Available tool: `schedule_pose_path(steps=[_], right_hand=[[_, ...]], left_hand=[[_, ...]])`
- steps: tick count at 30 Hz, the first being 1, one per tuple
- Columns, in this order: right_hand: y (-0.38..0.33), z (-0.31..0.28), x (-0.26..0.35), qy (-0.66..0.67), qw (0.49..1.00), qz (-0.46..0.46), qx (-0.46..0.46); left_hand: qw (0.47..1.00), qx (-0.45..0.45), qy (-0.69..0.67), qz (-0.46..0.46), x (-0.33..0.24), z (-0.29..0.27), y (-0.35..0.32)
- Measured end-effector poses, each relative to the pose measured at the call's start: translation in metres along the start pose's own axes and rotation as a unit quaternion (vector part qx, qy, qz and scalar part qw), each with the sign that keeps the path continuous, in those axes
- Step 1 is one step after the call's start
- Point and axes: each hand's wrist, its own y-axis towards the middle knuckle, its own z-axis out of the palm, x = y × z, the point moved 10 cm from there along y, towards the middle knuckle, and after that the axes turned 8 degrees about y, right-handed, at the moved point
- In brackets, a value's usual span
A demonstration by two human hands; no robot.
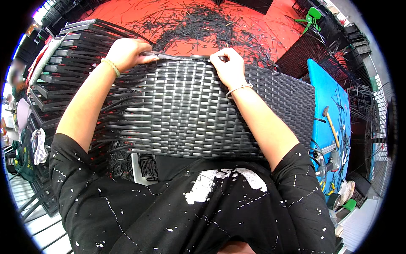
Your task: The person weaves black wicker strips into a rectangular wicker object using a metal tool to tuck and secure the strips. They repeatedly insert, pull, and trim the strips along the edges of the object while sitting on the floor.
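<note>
A panel of woven black plastic rattan [190, 106] lies across in front of me, its loose strips [122, 122] running out to the left. At its far edge my right hand [228, 67] is closed around dark-handled scissors [201, 57], whose blades point left along that edge. My left hand [129, 55] pinches what looks like a strip end [148, 53] at the far left corner, near the blade tips. Exactly where strip and blades meet is hard to make out.
Black strip scraps [198, 27] are heaped on the red floor [262, 34] beyond the panel. On the right, a blue table [330, 93] carries a hammer [332, 127] and a power tool [323, 167]. Stacked black frames [67, 55] stand at left; a green chair [313, 17] is far right.
</note>
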Motion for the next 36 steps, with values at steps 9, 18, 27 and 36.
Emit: schedule_pose_path(steps=[9, 18, 27, 36], right_hand=[[0.007, 0.002, -0.004, -0.036, 0.999, 0.023, 0.025], [0.006, 0.002, -0.002, -0.071, 0.996, 0.027, 0.039], [0.011, 0.016, 0.011, -0.129, 0.990, -0.008, 0.059], [0.013, 0.018, 0.016, -0.141, 0.988, -0.013, 0.060]], left_hand=[[0.998, -0.006, 0.032, 0.047, -0.005, -0.004, 0.012], [0.957, 0.016, -0.213, -0.198, 0.013, 0.055, -0.032], [0.915, -0.023, -0.295, -0.275, 0.016, 0.073, -0.052], [0.917, -0.032, -0.297, -0.266, 0.013, 0.068, -0.055]])
